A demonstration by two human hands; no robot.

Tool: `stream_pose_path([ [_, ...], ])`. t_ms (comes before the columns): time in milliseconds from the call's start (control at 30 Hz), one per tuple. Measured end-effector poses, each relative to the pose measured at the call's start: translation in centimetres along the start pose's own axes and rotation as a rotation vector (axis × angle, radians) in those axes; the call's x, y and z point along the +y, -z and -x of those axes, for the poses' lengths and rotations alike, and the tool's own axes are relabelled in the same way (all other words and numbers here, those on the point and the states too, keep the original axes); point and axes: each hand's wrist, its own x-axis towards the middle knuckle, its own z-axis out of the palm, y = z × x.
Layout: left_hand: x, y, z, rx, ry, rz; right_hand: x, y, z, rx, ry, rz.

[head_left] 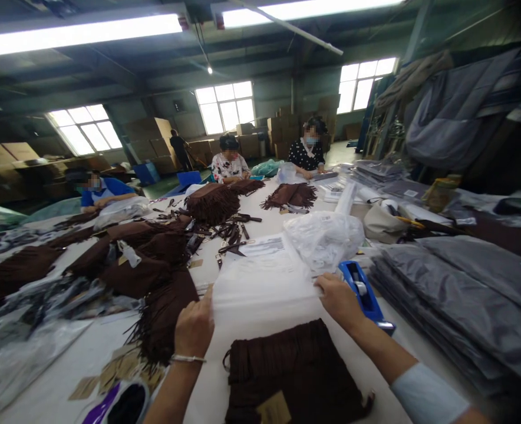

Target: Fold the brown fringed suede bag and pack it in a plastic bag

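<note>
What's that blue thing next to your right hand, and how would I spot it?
Start at the long white table and find the stack of grey bags along its right side. Just left of that stack, beside the right hand, lies a tape dispenser: the only bright blue plastic thing among brown fringed pieces.

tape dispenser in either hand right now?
No. The blue tape dispenser lies on the table beside the right hand; both hands grip the clear plastic bag, left hand included.
</note>
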Motion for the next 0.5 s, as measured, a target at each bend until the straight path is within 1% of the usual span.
stream_pose_path([
  [33, -0.6, -0.5, 0.6, 0.015, 0.073, 0.055, 0.7, -0.3, 0.3, 0.032, -0.058, -0.092],
  [67, -0.9, -1.1, 1.3, 0.012, 0.161, 0.150, 1.1, -0.8, 0.7, 0.059, -0.150, -0.268],
  [100, -0.9, -2.0, 1.9, -0.017, 0.261, 0.290, 1.5, -1.5, 1.0, 0.080, -0.272, -0.503],
  [167, 0.2, -3.8, 2.8, -0.117, 0.497, 0.697, 2.0, -3.2, 1.5, 0.101, -0.528, -0.979],
  [200, 1.1, -4.7, 2.9, -0.181, 0.614, 0.958, 2.3, -4.0, 1.6, 0.097, -0.619, -1.130],
  [233, 2.1, -5.5, 2.8, -0.245, 0.717, 1.218, 2.6, -4.8, 1.7, 0.098, -0.679, -1.247],
  [267, 3.2, -6.2, 2.5, -0.298, 0.795, 1.446, 2.9, -5.5, 1.8, 0.103, -0.707, -1.331],
  [300, 4.3, -6.8, 2.0, -0.344, 0.836, 1.627, 3.3, -6.0, 1.9, 0.104, -0.719, -1.396],
  [333, 5.3, -7.3, 1.2, -0.386, 0.839, 1.755, 3.8, -6.4, 2.0, 0.096, -0.739, -1.472],
  [367, 6.2, -7.8, 0.4, -0.430, 0.819, 1.827, 4.2, -6.7, 2.2, 0.081, -0.761, -1.535],
  [433, 7.1, -8.7, -1.2, -0.498, 0.774, 1.860, 4.8, -7.1, 3.0, 0.042, -0.804, -1.570],
  [500, 7.1, -9.7, -2.3, -0.563, 0.752, 1.858, 5.1, -7.5, 4.3, -0.005, -0.835, -1.518],
])
